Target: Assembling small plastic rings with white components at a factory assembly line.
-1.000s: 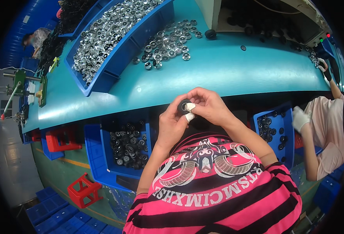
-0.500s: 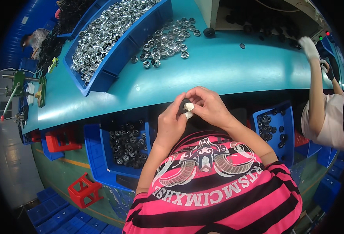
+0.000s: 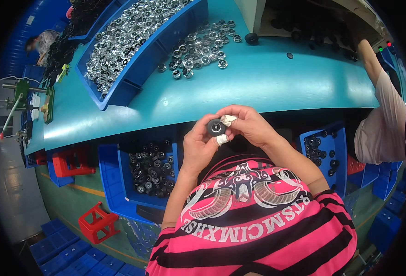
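Observation:
A small black wheel (image 3: 216,128) with a pale ring round its hub faces up between my two hands, just off the table's near edge. My left hand (image 3: 199,146) grips its left side, the thumb with a white wrapping below it. From the other side my right hand (image 3: 250,126) holds the same wheel, its wrapped white thumb on the upper right rim. Further up the teal table (image 3: 258,83) lies a loose spread of clear, shiny wheel hubs (image 3: 203,48).
A blue bin (image 3: 125,83) heaped with clear hubs stands at the far left. Below the table edge, a blue crate (image 3: 125,177) holds black wheels, and another crate (image 3: 343,170) stands right. A co-worker's arm (image 3: 372,62) reaches into a cabinet. A red stool (image 3: 97,223) is lower left.
The wheel has turned from edge-on to face up, and my fingers have shifted around its rim. On the right, the co-worker's gloved hand has moved into the cabinet.

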`<state>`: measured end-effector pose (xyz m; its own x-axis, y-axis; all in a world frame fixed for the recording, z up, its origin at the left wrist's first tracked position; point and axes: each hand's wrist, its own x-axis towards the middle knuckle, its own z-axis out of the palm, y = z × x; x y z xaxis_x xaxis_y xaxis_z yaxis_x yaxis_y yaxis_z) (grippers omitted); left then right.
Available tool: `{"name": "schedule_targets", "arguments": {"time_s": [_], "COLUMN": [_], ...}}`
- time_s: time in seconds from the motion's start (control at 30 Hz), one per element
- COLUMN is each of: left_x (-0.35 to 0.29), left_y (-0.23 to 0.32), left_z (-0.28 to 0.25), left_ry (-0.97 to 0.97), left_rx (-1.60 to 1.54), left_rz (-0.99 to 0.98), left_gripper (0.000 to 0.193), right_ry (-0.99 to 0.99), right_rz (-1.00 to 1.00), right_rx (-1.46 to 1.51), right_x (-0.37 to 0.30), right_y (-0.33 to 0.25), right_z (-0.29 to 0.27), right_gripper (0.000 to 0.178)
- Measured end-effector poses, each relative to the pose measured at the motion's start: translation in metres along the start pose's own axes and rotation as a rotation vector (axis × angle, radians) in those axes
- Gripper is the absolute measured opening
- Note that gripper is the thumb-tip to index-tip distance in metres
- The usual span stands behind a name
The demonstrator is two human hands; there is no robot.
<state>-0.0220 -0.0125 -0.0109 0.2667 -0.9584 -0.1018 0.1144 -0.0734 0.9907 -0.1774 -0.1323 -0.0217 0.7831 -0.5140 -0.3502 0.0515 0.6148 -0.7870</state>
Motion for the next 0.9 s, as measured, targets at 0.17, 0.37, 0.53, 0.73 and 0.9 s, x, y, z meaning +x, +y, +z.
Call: {"name": "schedule_targets", "arguments": {"time_s": [0.17,0.37,0.53,0.73,0.9], "left_x": [-0.006,-0.078,-0.11,-0.044,-0.006], "left_y": [-0.007,-0.023,-0.024,-0.02,0.009], "left_z": [-0.021,-0.144,-0.182,-0.083,-0.004], "left_ry": [0.077,0.2,0.33,0.116,0.069], "left_rx": [0.337,1.173,1.315,0.748,0.506], "left_rz": [0.107,-0.189,-0.408,0.052,0.187], "left_gripper": [0.047,0.06,0.061,0.051,0.068], "right_ry": [0.032,0.426,0.754,0.589,-0.107], "right_rz": [-0.111,-0.534,-0.649,-0.502,-0.21], "right_rx": [-0.252,-1.002,-1.51,-1.464,-0.922], "right_x": [0.005,0.025,0.082,0.092,0.018], "right_y": [-0.011,-0.095,-0.125,-0.127,-0.084], "right_z": [0.001,-0.052,-0.119,-0.113,-0.017], "right_gripper": [0.028,0.026,0.04,0.03,0.035]}}
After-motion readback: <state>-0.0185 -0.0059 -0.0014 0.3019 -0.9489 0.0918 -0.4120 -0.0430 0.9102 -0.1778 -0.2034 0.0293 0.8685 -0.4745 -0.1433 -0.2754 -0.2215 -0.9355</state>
